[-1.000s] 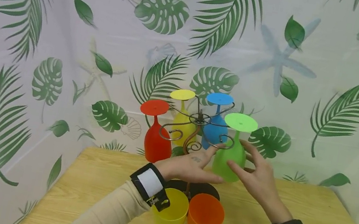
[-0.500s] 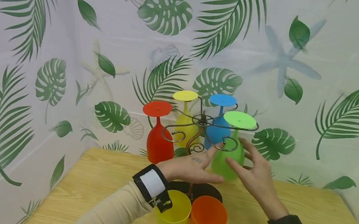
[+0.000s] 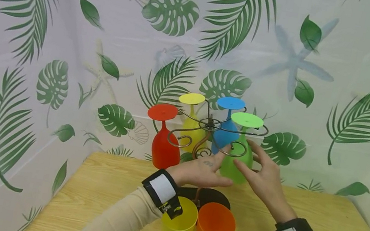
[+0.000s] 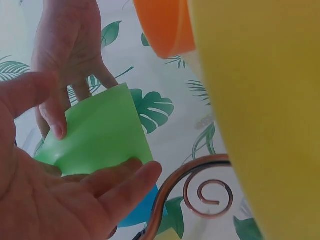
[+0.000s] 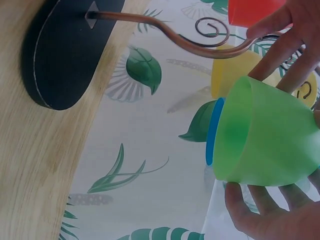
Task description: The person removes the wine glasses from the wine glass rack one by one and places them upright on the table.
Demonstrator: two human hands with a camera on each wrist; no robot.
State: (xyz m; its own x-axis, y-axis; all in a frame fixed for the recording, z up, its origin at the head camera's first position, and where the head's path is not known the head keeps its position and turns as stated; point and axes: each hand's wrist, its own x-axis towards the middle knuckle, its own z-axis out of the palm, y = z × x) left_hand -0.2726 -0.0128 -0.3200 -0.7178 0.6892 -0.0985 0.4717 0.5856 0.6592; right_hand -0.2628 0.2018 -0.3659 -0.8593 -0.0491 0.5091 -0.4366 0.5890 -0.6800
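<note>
Both hands cup the hanging green plastic goblet at frame centre.
I see left hand and right hand, fingers straight, nudged slightly right since earlier; goblet's foot now sits on the wire rack.

The green goblet has slid inward along the rack arm, its foot now nearer the hub, with both hands following it, fingers closer round the bowl.

No readable writing anywhere here: no words, labels, brands or numbers on anything in view. A small dark mark sits on the back of the left hand at the centre of the head view, too small to read.
</note>
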